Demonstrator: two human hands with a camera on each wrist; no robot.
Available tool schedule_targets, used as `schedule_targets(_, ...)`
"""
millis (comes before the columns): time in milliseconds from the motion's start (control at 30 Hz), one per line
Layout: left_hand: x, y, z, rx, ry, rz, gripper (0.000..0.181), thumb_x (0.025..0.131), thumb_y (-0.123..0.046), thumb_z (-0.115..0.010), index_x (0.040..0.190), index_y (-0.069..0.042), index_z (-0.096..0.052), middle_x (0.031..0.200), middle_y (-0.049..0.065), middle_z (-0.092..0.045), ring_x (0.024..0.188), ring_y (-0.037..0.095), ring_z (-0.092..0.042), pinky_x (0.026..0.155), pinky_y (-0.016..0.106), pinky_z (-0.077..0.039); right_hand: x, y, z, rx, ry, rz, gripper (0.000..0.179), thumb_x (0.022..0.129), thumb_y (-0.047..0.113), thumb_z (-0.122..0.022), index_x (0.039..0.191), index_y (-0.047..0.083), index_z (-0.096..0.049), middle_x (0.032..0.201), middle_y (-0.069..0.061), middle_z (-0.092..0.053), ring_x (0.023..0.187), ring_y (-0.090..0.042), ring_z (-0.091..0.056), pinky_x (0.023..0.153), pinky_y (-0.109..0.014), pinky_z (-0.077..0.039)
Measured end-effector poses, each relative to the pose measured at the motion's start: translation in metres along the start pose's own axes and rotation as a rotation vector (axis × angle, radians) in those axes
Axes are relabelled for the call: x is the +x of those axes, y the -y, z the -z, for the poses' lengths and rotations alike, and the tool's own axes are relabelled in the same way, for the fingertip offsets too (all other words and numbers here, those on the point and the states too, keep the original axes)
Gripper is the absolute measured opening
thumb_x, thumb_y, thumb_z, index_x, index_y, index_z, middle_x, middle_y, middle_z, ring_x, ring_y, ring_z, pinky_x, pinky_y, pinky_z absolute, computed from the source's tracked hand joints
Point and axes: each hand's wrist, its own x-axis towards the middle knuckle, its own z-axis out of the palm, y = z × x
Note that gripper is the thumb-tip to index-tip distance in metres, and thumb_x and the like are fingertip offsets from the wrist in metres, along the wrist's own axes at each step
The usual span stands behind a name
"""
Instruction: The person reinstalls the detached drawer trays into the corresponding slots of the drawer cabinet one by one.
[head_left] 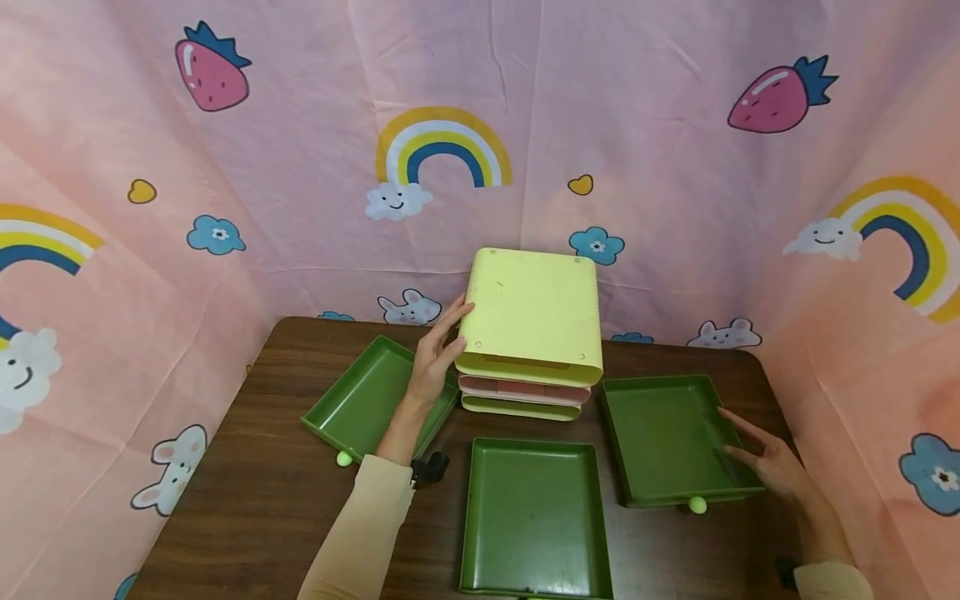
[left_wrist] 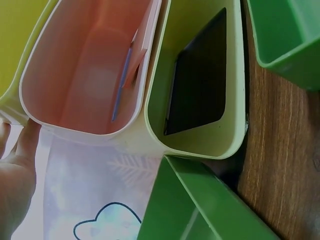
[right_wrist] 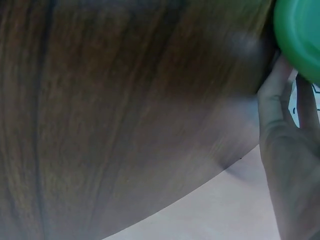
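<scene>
Backdrop [head_left: 315, 125]: pink cloth printed with rainbows, strawberries and rabbits, as my head feed gives it.
Table [head_left: 232, 492]: dark wood grain, under everything I am watching.
Left tray [head_left: 363, 392]: green, set at a slant, a pale green knob [head_left: 344, 459] on its near side; the forearm hides part of it from me.
Left hand [head_left: 435, 354]: fingers extended and parted, clasping nothing, their tips against the left side of the top case.
Top case [head_left: 534, 308]: yellow, uppermost in the stack at the back of the table, hollow front toward me.
Pink case [head_left: 555, 392]: directly beneath the yellow one.
Bottom case [head_left: 525, 408]: pale yellow, at the foot of the stack.
Middle tray [head_left: 536, 517]: green, lying in front of the stack.
Right tray [head_left: 663, 437]: green, to the right of the stack, knob facing near.
Right hand [head_left: 780, 462]: digits spread at the tray's right rim; whether they pinch it I cannot tell (my right wrist feed shows only a corner).
</scene>
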Motion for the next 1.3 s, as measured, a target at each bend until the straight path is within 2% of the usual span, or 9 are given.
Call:
schedule_targets(167, 0.001, 0.013, 0.003, 0.008, 0.003, -0.018, 0.045, 0.099, -0.002, -0.048, 0.144, 0.005, -0.048, 0.159, 0.018, -0.031, 0.148, 0.028, -0.023, 0.117, 0.056, -0.016, -0.006, -0.002, 0.000, 0.034, -0.002, -0.018, 0.065, 0.101, 0.029, -0.059, 0.159, 0.025, -0.028, 0.161, -0.024, -0.018, 0.143, -0.053, -0.012, 0.098, -0.076, -0.021)
schedule_targets(267, 0.002, 0.016, 0.002, 0.008, 0.013, -0.028, 0.045, 0.100, -0.007, -0.050, 0.144, 0.003, -0.049, 0.159, 0.017, -0.031, 0.148, 0.027, -0.024, 0.116, 0.056, -0.016, -0.013, -0.003, 0.001, 0.070, -0.001, -0.003, 0.065, 0.102, 0.028, -0.058, 0.159, 0.025, -0.028, 0.163, -0.018, -0.018, 0.148, -0.035, -0.013, 0.106, -0.065, -0.024)
schedule_targets(400, 0.003, 0.011, 0.000, 0.012, 0.022, -0.021, 0.044, 0.100, -0.003, -0.047, 0.144, 0.005, -0.047, 0.159, 0.020, -0.029, 0.149, 0.030, -0.022, 0.116, 0.059, -0.016, -0.021, -0.007, -0.001, 0.166, 0.001, 0.013, 0.063, 0.104, 0.024, -0.054, 0.160, 0.023, -0.025, 0.164, 0.004, -0.017, 0.141, 0.001, -0.016, 0.102, -0.021, -0.033)
schedule_targets(500, 0.003, -0.004, -0.003, 0.016, 0.025, -0.007, 0.044, 0.099, 0.004, -0.044, 0.142, 0.012, -0.044, 0.158, 0.026, -0.027, 0.148, 0.037, -0.020, 0.114, 0.064, -0.014, -0.025, -0.012, -0.004, 0.250, 0.003, 0.015, 0.063, 0.105, 0.021, -0.051, 0.160, 0.022, -0.022, 0.159, 0.020, -0.018, 0.137, 0.005, -0.017, 0.085, -0.009, -0.033)
schedule_targets(667, 0.003, -0.015, -0.002, 0.025, 0.029, 0.007, 0.044, 0.097, 0.007, -0.044, 0.140, 0.016, -0.043, 0.156, 0.032, -0.025, 0.147, 0.041, -0.021, 0.111, 0.070, -0.013, -0.028, -0.010, -0.007, 0.329, 0.005, 0.023, 0.063, 0.105, 0.015, -0.050, 0.161, 0.020, -0.020, 0.156, 0.024, -0.021, 0.141, 0.002, -0.016, 0.094, -0.016, -0.036)
schedule_targets(900, 0.002, -0.014, 0.001, 0.023, 0.033, 0.018, 0.044, 0.098, 0.005, -0.045, 0.140, 0.015, -0.043, 0.156, 0.030, -0.026, 0.146, 0.040, -0.021, 0.110, 0.070, -0.013, -0.034, -0.007, -0.012, 0.658, 0.078, 0.072, 0.064, 0.106, 0.003, -0.040, 0.162, 0.020, -0.013, 0.151, 0.012, -0.021, 0.115, -0.001, -0.056, 0.079, -0.039, -0.058)
schedule_targets(1133, 0.000, -0.014, 0.001, 0.020, 0.035, 0.016, 0.043, 0.098, 0.006, -0.045, 0.140, 0.015, -0.043, 0.156, 0.031, -0.025, 0.146, 0.041, -0.022, 0.111, 0.069, -0.014, -0.040, -0.004, -0.020, 0.541, 0.004, 0.023, 0.063, 0.107, 0.011, -0.042, 0.162, 0.025, -0.014, 0.159, 0.022, -0.009, 0.147, 0.000, 0.002, 0.085, -0.011, -0.039)
schedule_targets(1233, 0.001, -0.015, 0.002, 0.015, 0.035, 0.008, 0.043, 0.097, 0.007, -0.046, 0.139, 0.016, -0.044, 0.155, 0.033, -0.025, 0.145, 0.043, -0.022, 0.110, 0.069, -0.015, -0.042, -0.001, -0.022, 0.525, -0.003, 0.021, 0.064, 0.107, 0.011, -0.043, 0.162, 0.025, -0.013, 0.161, 0.020, -0.007, 0.150, -0.011, 0.010, 0.084, -0.010, -0.035)
schedule_targets(1300, 0.002, -0.015, 0.002, 0.011, 0.034, 0.006, 0.043, 0.097, 0.007, -0.046, 0.139, 0.017, -0.044, 0.155, 0.033, -0.025, 0.145, 0.044, -0.023, 0.110, 0.070, -0.015, -0.044, 0.001, -0.023, 0.522, 0.007, 0.039, 0.067, 0.106, 0.009, -0.044, 0.162, 0.025, -0.011, 0.161, 0.019, -0.007, 0.147, -0.005, 0.003, 0.083, -0.011, -0.035)
